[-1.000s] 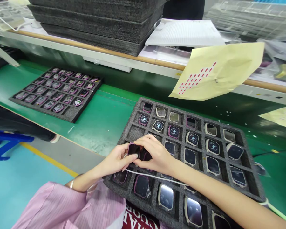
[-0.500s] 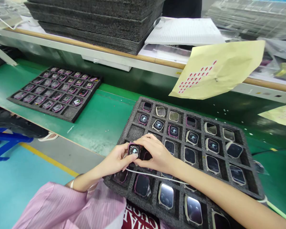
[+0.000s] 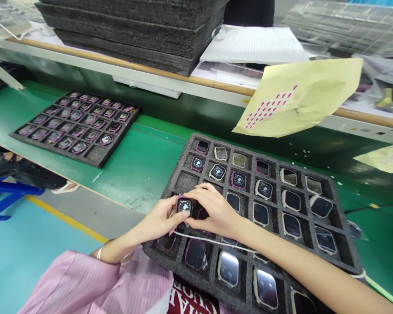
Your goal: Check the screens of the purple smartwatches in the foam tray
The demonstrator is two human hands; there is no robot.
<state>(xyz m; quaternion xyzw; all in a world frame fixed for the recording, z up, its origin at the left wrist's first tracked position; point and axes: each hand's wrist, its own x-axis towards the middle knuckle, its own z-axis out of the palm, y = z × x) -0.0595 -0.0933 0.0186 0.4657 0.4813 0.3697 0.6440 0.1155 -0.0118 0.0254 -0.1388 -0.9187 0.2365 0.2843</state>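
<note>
Pinching lit, purple-rimmed watch (image 3: 184, 205) between left fingers (image 3: 179, 217) and right fingers (image 3: 195, 224), over foam tray (image 3: 185, 180).

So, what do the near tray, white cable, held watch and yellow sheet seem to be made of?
The near tray looks like matte foam: dark, speckled, grainy. The white cable seems smooth plastic or rubber, plain and even. The held watch has a glossy, glass-like face; its purple rim could be metal or plastic. The yellow sheet is probably matte paper, being creased.
</note>
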